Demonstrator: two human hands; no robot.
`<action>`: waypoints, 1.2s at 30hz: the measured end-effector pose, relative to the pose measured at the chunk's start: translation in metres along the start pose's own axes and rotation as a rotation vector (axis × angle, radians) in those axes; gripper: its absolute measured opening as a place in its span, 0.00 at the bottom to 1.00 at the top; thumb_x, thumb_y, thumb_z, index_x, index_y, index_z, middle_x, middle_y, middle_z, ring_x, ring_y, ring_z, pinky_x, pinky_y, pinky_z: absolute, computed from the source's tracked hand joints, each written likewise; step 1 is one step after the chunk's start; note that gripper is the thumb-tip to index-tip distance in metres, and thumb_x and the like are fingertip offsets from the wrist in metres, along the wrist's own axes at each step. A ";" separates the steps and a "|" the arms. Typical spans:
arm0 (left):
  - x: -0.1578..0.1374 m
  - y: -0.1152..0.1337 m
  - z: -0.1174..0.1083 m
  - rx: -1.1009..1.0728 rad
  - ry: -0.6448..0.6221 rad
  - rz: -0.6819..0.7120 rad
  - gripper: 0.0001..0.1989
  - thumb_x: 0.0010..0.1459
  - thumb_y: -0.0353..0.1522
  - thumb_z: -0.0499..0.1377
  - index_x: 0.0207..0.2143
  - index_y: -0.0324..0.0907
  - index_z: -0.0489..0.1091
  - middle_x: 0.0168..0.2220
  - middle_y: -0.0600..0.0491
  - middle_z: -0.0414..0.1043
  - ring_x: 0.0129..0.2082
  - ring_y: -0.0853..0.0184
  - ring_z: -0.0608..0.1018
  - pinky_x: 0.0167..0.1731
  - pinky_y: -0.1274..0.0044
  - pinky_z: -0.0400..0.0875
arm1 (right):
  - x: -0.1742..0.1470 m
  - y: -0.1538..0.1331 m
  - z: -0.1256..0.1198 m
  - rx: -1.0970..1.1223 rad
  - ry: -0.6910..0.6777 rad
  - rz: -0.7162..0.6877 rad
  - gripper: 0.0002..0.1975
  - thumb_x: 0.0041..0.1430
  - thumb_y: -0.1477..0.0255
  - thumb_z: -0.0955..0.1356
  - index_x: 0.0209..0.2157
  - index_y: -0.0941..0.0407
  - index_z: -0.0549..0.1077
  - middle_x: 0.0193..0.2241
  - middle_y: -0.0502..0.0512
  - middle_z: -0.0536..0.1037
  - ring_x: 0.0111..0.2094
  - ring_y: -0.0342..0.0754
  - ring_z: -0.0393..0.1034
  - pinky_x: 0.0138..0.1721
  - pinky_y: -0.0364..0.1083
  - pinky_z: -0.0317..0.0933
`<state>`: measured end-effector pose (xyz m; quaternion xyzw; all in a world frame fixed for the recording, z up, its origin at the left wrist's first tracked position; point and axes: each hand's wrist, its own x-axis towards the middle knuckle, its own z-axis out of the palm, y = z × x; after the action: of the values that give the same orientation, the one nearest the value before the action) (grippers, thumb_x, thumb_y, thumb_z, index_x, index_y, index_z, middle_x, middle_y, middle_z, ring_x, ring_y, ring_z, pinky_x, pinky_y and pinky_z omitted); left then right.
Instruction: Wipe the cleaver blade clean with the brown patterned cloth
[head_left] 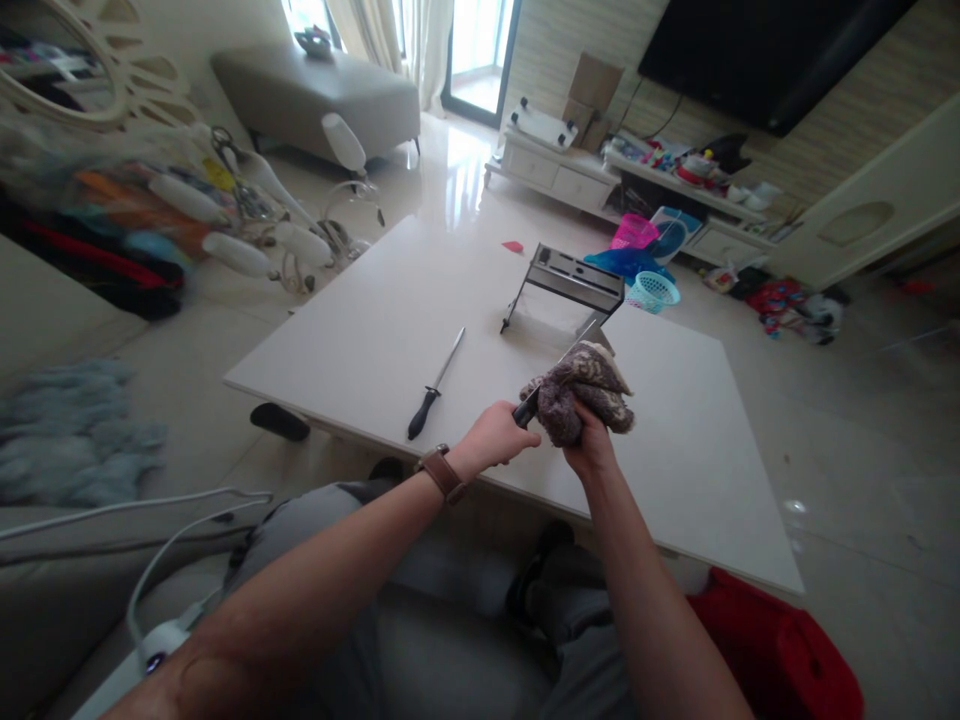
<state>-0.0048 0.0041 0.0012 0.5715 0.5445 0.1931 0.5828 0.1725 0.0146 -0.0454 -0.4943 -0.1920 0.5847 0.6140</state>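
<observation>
My left hand [493, 440], with a brown-strapped watch on its wrist, is closed around the black handle of a knife [524, 411]. A bunched brown-and-cream patterned cloth [596, 385] covers much of the blade; some metal shows beyond it. My right hand [589, 445] grips this cloth from below against the knife, its fingers partly hidden. Left of my hands, a honing steel [424, 411] with a black handle lies on the white table [352, 345]. Past the cloth stands a metal rack [576, 277] with slots in its top.
A small red piece [513, 246] lies near the table's far edge. Beyond the table are a light-blue basket [652, 292], a pink basket [634, 232] and a low cabinet [555, 170]. A lamp with several white shades [236, 254] is at left, a red bag [780, 645] at lower right.
</observation>
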 end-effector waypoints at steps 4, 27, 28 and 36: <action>0.002 -0.006 0.001 -0.014 -0.019 -0.032 0.10 0.48 0.34 0.64 0.26 0.40 0.66 0.17 0.55 0.65 0.14 0.68 0.71 0.12 0.80 0.62 | -0.006 0.006 0.000 -0.018 0.010 0.049 0.15 0.44 0.71 0.78 0.37 0.56 0.80 0.39 0.53 0.85 0.41 0.51 0.80 0.50 0.50 0.74; 0.008 -0.012 0.006 -0.007 -0.062 -0.034 0.09 0.48 0.34 0.63 0.25 0.40 0.66 0.15 0.56 0.64 0.13 0.69 0.70 0.12 0.81 0.60 | -0.005 0.005 -0.007 -0.050 0.063 0.104 0.14 0.43 0.72 0.79 0.35 0.56 0.80 0.33 0.52 0.85 0.38 0.53 0.81 0.46 0.51 0.77; 0.007 -0.012 0.006 -0.012 -0.062 -0.032 0.09 0.48 0.34 0.63 0.25 0.40 0.66 0.15 0.56 0.64 0.13 0.69 0.70 0.12 0.81 0.60 | -0.005 0.005 -0.007 -0.053 0.059 0.106 0.14 0.43 0.72 0.79 0.35 0.56 0.80 0.32 0.52 0.85 0.38 0.53 0.81 0.46 0.51 0.77; 0.009 -0.014 0.008 -0.044 -0.059 -0.018 0.08 0.48 0.33 0.63 0.25 0.40 0.66 0.15 0.58 0.63 0.12 0.70 0.69 0.12 0.81 0.61 | -0.006 0.004 -0.008 -0.046 0.072 0.126 0.13 0.44 0.73 0.78 0.35 0.57 0.81 0.32 0.52 0.85 0.35 0.50 0.81 0.43 0.49 0.77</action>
<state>-0.0002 0.0039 -0.0165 0.5593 0.5276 0.1829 0.6127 0.1750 0.0055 -0.0502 -0.5402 -0.1515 0.5994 0.5709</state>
